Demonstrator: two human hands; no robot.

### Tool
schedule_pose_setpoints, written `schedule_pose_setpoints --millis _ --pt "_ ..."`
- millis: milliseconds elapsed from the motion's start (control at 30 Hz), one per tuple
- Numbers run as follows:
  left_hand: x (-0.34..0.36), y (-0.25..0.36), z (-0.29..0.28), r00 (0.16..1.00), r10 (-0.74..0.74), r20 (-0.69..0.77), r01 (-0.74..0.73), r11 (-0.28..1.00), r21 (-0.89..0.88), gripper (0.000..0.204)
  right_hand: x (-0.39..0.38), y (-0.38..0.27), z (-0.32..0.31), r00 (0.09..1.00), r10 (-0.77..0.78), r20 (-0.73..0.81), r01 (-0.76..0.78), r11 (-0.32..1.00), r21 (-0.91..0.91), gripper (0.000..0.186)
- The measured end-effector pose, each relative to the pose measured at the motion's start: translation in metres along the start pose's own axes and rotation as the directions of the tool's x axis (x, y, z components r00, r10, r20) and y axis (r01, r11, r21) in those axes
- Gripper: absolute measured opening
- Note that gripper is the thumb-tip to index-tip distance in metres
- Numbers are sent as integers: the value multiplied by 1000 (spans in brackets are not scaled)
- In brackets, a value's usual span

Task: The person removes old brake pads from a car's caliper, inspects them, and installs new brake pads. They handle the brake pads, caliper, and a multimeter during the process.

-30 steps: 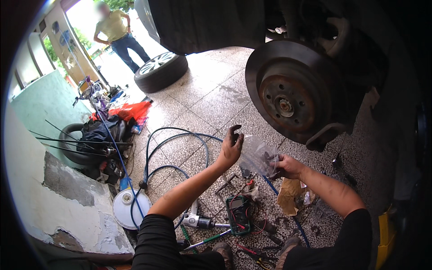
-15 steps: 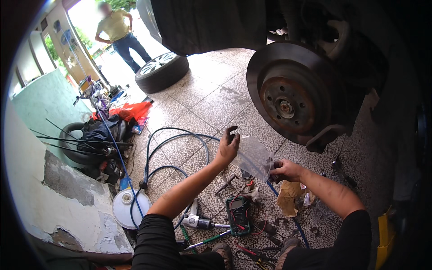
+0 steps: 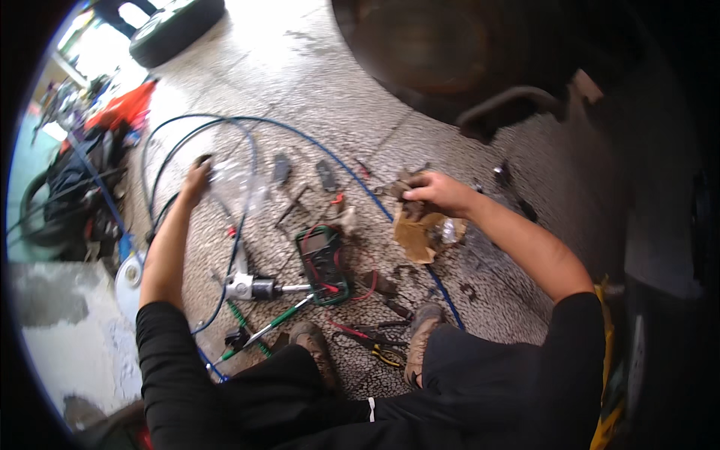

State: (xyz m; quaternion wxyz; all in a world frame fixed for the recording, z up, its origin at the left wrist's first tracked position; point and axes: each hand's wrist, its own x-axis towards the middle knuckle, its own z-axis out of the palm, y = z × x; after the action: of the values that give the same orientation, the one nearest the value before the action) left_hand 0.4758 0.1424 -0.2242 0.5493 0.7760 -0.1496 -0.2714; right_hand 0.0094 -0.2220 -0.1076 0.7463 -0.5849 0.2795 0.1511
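Observation:
My left hand (image 3: 198, 178) is closed on the edge of a clear plastic bag (image 3: 238, 184), which hangs to its right over the floor and a blue air hose (image 3: 315, 140). On the right, my right hand (image 3: 435, 193) has its fingers bent together just above a crumpled brown paper wrapper (image 3: 416, 238). Something dark shows at those fingertips, too blurred to name. Between my hands lie two dark flat blocks like brake pads, one left (image 3: 282, 168) and one right (image 3: 326, 175). Nearer to me is a green-edged multimeter (image 3: 321, 259) with red leads.
An impact wrench (image 3: 247, 286), a green-handled bar (image 3: 281, 322) and several pliers (image 3: 379, 346) lie by my shoes. The blurred brake disc (image 3: 420, 52) overhangs the far right. A removed wheel (image 3: 176, 34) lies at the far left, beyond an orange-red cloth (image 3: 124, 105).
My view has tilted down and shifted. My hands have moved apart: the left keeps the plastic bag, while the right has let go of it and is over the brown paper.

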Motion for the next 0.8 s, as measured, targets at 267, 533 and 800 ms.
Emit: schedule_pose_setpoints --millis 267,533,800 --pt "18 13 10 807 578 -123 -224 493 841 53 -26 -33 28 982 -143 122 105 956 275 28" --pt "-164 179 310 735 22 678 384 811 -442 51 -43 -18 25 982 -185 -28 184 925 333 26" --pt "-156 92 366 846 -148 512 383 837 -391 38 -41 20 -6 887 -397 -235 115 683 -721 21"
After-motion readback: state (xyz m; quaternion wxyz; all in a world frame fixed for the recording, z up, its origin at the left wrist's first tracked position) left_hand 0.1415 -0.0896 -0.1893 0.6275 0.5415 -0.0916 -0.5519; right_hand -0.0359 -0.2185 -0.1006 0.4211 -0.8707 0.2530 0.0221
